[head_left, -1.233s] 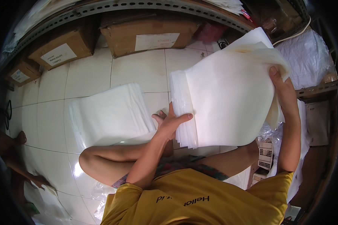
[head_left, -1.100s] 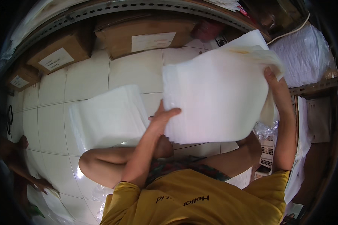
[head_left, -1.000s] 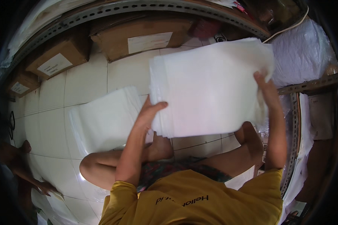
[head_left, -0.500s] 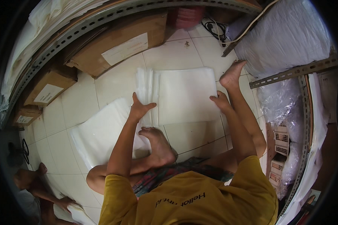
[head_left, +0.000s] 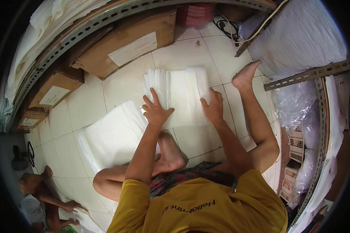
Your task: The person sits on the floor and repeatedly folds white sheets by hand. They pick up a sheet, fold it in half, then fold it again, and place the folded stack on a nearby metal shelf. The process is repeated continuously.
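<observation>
The floor (head_left: 190, 54) was pale glossy tile, hemmed in by slotted-angle metal shelving (head_left: 85, 29) that arced across the top from ten to one o'clock. Under that shelving stood brown cardboard boxes: a large one (head_left: 128, 42) at eleven o'clock, a smaller one (head_left: 54, 91) at nine to ten o'clock, and a third (head_left: 30, 118) further left; all were closed, so their contents could not be seen. A red object (head_left: 196, 13) and a dark cable (head_left: 226, 27) lay at twelve o'clock. At two o'clock a bulky white sack (head_left: 299, 39) rested on a shelf rail (head_left: 307, 73), and at four o'clock white slotted baskets (head_left: 295, 149) sat among crumpled clear plastic (head_left: 295, 105).

The stack of white plastic bags (head_left: 181, 91) lay flat on the floor just above centre. The left hand (head_left: 156, 110) pressed on its left part with fingers spread, grip released and flat. The right hand (head_left: 213, 106) lay on its right edge, fingers curled over the stack; whether they pinched a sheet could not be told. A second, broader pile of clear bags (head_left: 109, 136) lay at eight to nine o'clock, touching the first pile's lower left corner.

The person's own folded left foot (head_left: 171, 153) rested just below the stack, and the right foot (head_left: 245, 75) lay beside its right edge. At seven o'clock another person (head_left: 39, 194) sat on the floor.
</observation>
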A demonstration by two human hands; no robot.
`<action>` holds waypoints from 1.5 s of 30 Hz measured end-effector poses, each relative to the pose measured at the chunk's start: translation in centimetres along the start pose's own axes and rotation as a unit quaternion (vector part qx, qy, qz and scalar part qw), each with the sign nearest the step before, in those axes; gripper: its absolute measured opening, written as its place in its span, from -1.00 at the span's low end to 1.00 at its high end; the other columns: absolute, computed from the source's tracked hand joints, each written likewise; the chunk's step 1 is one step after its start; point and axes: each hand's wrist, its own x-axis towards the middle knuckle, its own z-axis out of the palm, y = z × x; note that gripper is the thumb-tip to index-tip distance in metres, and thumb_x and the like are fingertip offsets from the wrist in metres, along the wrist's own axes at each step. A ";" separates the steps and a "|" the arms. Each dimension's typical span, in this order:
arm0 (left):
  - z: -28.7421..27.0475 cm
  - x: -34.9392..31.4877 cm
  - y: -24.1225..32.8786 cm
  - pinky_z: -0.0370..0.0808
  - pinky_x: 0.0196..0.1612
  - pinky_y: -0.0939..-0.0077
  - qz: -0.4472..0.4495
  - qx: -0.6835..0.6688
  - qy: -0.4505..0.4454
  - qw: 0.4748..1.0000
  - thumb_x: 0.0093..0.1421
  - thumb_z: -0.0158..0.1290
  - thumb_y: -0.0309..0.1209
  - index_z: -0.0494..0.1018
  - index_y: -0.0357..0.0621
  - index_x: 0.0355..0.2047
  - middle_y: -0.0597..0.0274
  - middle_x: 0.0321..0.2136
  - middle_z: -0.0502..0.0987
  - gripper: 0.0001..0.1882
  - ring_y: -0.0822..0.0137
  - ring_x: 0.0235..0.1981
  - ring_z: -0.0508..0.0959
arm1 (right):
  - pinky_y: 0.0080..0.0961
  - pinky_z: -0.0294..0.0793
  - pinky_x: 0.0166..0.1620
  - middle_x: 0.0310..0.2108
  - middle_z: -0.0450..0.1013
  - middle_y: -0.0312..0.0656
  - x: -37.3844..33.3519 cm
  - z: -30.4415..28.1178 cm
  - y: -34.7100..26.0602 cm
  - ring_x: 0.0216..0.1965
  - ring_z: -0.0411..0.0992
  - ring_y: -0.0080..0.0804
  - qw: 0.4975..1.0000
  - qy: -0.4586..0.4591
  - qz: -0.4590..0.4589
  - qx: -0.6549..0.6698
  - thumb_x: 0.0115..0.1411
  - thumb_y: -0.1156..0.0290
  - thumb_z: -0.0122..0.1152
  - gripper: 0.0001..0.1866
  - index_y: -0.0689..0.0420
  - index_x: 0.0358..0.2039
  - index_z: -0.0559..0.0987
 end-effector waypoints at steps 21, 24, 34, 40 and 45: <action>0.9 1.0 -4.5 0.37 0.15 0.00 0.066 -0.187 0.060 0.978 0.03 0.17 -0.26 -0.32 -0.08 0.42 -0.45 0.22 0.04 0.10 -0.37 0.11 0.32 | -0.19 0.42 0.07 -0.07 0.49 0.14 2.1 2.8 1.3 -0.02 0.47 0.04 0.945 -0.212 0.189 0.162 0.02 0.30 0.22 -0.45 0.27 0.02 0.42; 0.0 -0.3 -1.8 0.19 0.24 -0.20 0.105 -0.017 0.098 0.990 0.04 0.20 -0.23 -0.23 -0.02 0.43 -0.38 0.32 -0.09 0.07 -0.35 0.28 0.10 | -0.17 0.44 0.04 -0.10 0.50 0.14 3.0 1.2 1.2 -0.04 0.47 0.07 0.956 -0.207 0.161 0.131 0.04 0.33 0.17 -0.54 0.27 -0.05 0.44; 0.8 0.1 3.4 -0.19 0.28 -0.52 0.420 0.343 0.092 0.835 0.18 0.02 -0.41 0.56 -0.15 -0.33 -0.05 0.40 -0.06 -0.85 -0.20 0.42 -0.22 | -0.09 0.42 0.02 -0.18 0.47 0.17 2.8 -1.6 4.0 -0.08 0.44 0.12 0.980 -0.174 0.096 0.031 0.06 0.37 0.17 -0.62 0.26 -0.12 0.43; 1.0 -0.3 3.0 -0.04 0.29 -0.40 0.330 0.114 0.104 0.931 0.11 0.09 -0.40 0.45 -0.25 -0.12 -0.26 0.32 0.00 -0.68 -0.24 0.39 -0.12 | -0.08 0.41 0.02 -0.16 0.42 0.16 3.0 -2.5 4.2 -0.05 0.40 0.14 0.980 -0.168 0.110 -0.004 0.08 0.41 0.16 -0.65 0.28 -0.14 0.39; 4.7 -0.9 0.3 0.10 0.33 0.00 0.140 -0.239 0.146 0.950 0.04 0.22 -0.35 0.01 -0.36 0.28 -0.45 0.26 0.00 -0.13 -0.32 0.32 0.03 | -0.03 0.40 -0.01 -0.20 0.40 0.12 1.9 -2.8 1.9 -0.11 0.41 0.14 0.995 -0.085 0.047 -0.009 0.07 0.40 0.21 -0.65 0.25 -0.15 0.38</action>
